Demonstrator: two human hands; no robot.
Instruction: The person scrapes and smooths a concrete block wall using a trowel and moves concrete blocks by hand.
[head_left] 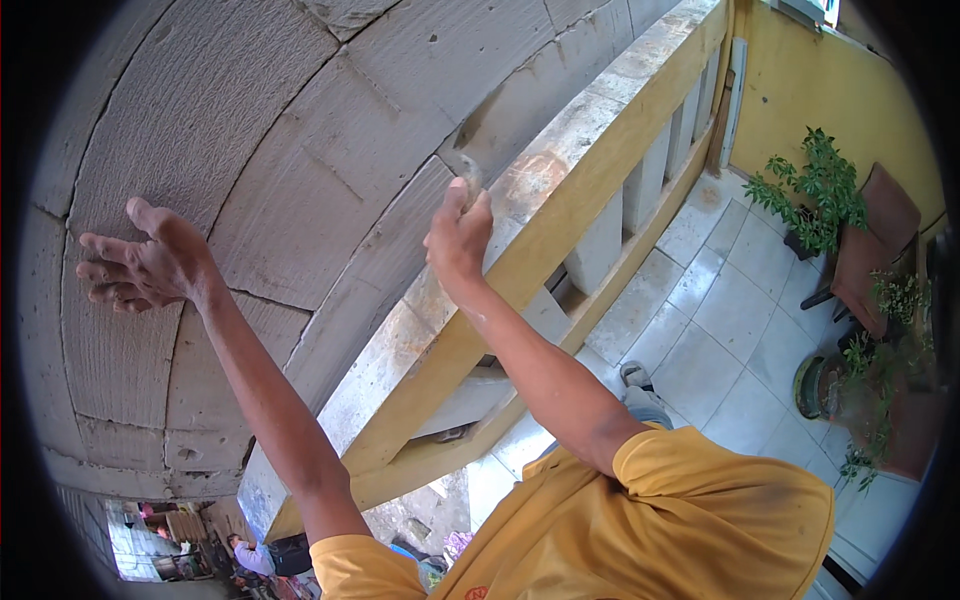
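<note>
- Grey, curved small piece, exact kind unclear, sits in the right hand, above the railing's top near the block wall.
- Long axis: runs up out of the fist, away from the wearer; free end bends left, toward the wall. Lower part hidden by the fingers.
- Right hand: thumb and curled fingers clamped on the grey piece, thumb uppermost.
- Left hand: fingers spread apart, thumb away from them, holding nothing I can see; nearest to the block wall. Contact with it: cannot tell.
- Hands well apart, a broad stretch of wall between them; both arms reach out past the railing's top edge.
- Railing: worn whitish top, yellow side, slanting from lower left to upper right; its edge passes just beside the right hand, under the right forearm. Slots open between its uprights.
- Wall: large pale blocks, dark joints.
- Open room, wearer's side: pale tiled floor, bounded on the far right by a leafy plant and a brown chair.
- Wearer: yellow shirt, one sandalled foot on tile.
</note>
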